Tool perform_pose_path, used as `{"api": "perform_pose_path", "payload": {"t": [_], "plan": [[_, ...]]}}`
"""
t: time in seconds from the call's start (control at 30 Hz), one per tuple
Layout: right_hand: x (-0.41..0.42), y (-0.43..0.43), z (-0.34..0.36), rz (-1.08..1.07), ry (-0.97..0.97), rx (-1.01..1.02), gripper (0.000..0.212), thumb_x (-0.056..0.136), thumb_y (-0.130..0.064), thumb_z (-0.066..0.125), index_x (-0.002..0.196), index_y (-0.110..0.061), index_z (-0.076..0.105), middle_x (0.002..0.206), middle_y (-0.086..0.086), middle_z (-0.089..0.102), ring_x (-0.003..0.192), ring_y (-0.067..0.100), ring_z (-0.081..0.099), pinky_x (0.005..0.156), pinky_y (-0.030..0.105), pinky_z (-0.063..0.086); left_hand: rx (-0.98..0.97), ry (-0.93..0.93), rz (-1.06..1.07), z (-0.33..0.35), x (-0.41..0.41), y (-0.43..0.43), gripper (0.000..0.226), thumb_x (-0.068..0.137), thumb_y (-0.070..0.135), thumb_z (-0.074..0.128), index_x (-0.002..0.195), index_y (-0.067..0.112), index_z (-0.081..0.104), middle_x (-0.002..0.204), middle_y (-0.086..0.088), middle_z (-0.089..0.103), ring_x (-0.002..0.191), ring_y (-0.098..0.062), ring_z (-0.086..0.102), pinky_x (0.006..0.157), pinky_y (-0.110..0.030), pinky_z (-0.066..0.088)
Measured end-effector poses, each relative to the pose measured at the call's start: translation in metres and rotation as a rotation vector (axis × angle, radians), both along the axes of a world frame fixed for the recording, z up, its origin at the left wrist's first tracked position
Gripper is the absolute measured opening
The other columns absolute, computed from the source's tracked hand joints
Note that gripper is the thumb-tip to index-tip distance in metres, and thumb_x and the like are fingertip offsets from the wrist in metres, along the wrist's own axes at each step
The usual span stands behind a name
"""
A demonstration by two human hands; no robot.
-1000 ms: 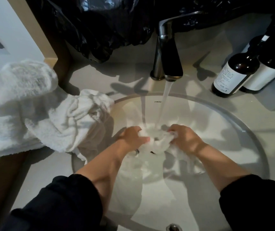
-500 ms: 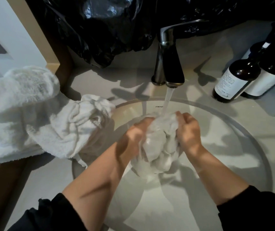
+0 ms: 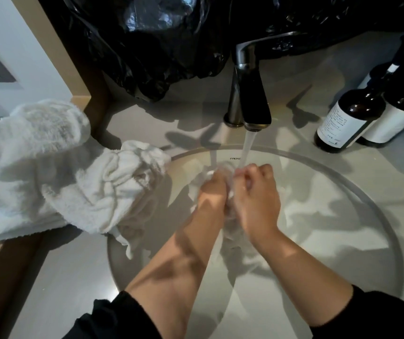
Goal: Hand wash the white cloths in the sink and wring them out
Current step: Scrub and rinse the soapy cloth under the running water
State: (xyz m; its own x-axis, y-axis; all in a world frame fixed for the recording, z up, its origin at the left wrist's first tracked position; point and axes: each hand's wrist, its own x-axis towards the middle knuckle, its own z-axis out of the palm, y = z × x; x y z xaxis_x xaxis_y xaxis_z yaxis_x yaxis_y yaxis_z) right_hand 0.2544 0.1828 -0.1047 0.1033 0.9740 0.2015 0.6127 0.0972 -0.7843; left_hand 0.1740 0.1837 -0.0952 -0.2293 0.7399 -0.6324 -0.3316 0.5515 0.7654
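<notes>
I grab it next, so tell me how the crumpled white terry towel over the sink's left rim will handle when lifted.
Likely floppy: the crumpled white terry towel lies in soft folds and droops over the white basin's rim. Its looped pile should grip fingers, not slip. Probably light if dry; wetness cannot be told.

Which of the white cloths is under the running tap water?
The small cloth gripped between the left hand and right hand; the crumpled towel and the large towel lie left, outside the stream.
</notes>
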Motion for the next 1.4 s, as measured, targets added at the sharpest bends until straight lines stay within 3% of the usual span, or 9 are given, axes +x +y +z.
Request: {"api": "perform_pose_path", "payload": {"t": [0.2, 0.33, 0.5, 0.67, 0.8, 0.97, 1.13, 1.3, 1.4], "plan": [[0.031, 0.048, -0.008, -0.081, 0.313, -0.283, 0.041, 0.102, -0.026, 0.041, 0.063, -0.017, 0.047, 0.061, 0.002, 0.046, 0.058, 0.021, 0.045, 0.058, 0.031, 0.037, 0.005, 0.005, -0.133, 0.01, -0.013, 0.006, 0.026, 0.072, 0.042, 0.069, 0.081, 0.018, 0.068, 0.078, -0.005, 0.065, 0.074, -0.021, 0.059, 0.067, -0.03, 0.047], [0.014, 0.016, 0.001, -0.019, 0.118, -0.012, 0.039, 0.1, -0.031, 0.043, 0.067, -0.014, 0.055, 0.076, 0.011, 0.058, 0.068, 0.025, 0.052, 0.066, 0.033, 0.041, 0.039, 0.006, -0.069, 0.007, -0.01, 0.001, 0.032, 0.1, 0.04, 0.043, 0.116, 0.017, 0.057, 0.092, 0.002, 0.056, 0.081, -0.014, 0.055, 0.078, -0.031, 0.047], [0.034, 0.046, -0.001, 0.054, 0.2, -0.377, 0.048, 0.102, -0.04, 0.038, 0.077, -0.007, 0.064, 0.075, 0.007, 0.061, 0.075, 0.025, 0.059, 0.072, 0.034, 0.046, 0.052, 0.117, -0.228, 0.019, -0.011, -0.003, 0.033, 0.098, 0.041, 0.044, 0.108, 0.014, 0.06, 0.11, -0.009, 0.064, 0.099, -0.023, 0.059, 0.095, -0.037, 0.046], [0.062, 0.038, 0.022, 0.604, 0.182, -0.561, 0.037, 0.095, -0.052, 0.042, 0.128, -0.037, 0.05, 0.124, -0.016, 0.056, 0.111, 0.0, 0.052, 0.091, 0.014, 0.037, 0.102, 0.508, -0.247, 0.019, -0.021, 0.002, 0.042, 0.095, 0.052, 0.044, 0.101, 0.013, 0.06, 0.093, 0.0, 0.061, 0.085, -0.014, 0.056, 0.072, -0.015, 0.036], [0.066, 0.039, 0.015, 0.818, -0.012, -0.71, 0.048, 0.076, -0.023, 0.08, 0.118, -0.033, 0.058, 0.104, -0.011, 0.071, 0.092, 0.001, 0.067, 0.078, 0.013, 0.048, 0.237, 0.713, -0.281, 0.01, -0.029, 0.004, 0.045, 0.094, 0.049, 0.05, 0.071, 0.012, 0.061, 0.057, 0.007, 0.051, 0.052, -0.001, 0.045, 0.046, -0.004, 0.035], [0.07, 0.044, 0.02, 0.609, 0.324, -0.655, 0.007, 0.087, -0.015, 0.068, 0.093, -0.016, 0.069, 0.082, 0.003, 0.072, 0.068, 0.015, 0.066, 0.059, 0.019, 0.051, 0.29, 0.605, 0.005, 0.002, -0.038, 0.01, 0.057, 0.101, 0.029, 0.046, 0.047, 0.01, 0.046, 0.051, 0.007, 0.044, 0.043, -0.003, 0.044, 0.048, -0.004, 0.035], [0.063, 0.043, 0.026, 0.381, 0.938, -0.736, 0.037, 0.087, -0.015, 0.057, 0.119, 0.003, 0.058, 0.104, 0.015, 0.069, 0.097, 0.025, 0.068, 0.09, 0.034, 0.053, 0.154, 0.453, -0.344, 0.004, -0.012, 0.001, 0.031, 0.1, 0.045, 0.036, 0.113, 0.025, 0.055, 0.089, 0.009, 0.054, 0.075, -0.004, 0.05, 0.064, -0.01, 0.037], [0.057, 0.044, 0.035, 0.026, 0.793, -0.968, 0.02, 0.093, -0.023, 0.055, 0.077, -0.012, 0.061, 0.057, 0.001, 0.065, 0.056, 0.015, 0.062, 0.058, 0.026, 0.05, 0.025, 0.362, -0.127, -0.002, -0.008, 0.006, 0.023, 0.096, 0.039, 0.053, 0.084, 0.02, 0.06, 0.074, 0.005, 0.055, 0.08, -0.017, 0.052, 0.059, -0.014, 0.042], [0.041, 0.039, 0.028, -0.002, 0.521, -0.713, 0.021, 0.096, -0.033, 0.051, 0.088, -0.013, 0.055, 0.067, -0.003, 0.054, 0.06, 0.012, 0.051, 0.064, 0.021, 0.044, -0.013, 0.329, 0.055, -0.007, -0.015, 0.001, 0.034, 0.096, 0.041, 0.051, 0.069, 0.021, 0.052, 0.077, 0.0, 0.055, 0.087, -0.022, 0.056, 0.081, -0.025, 0.046]]}}
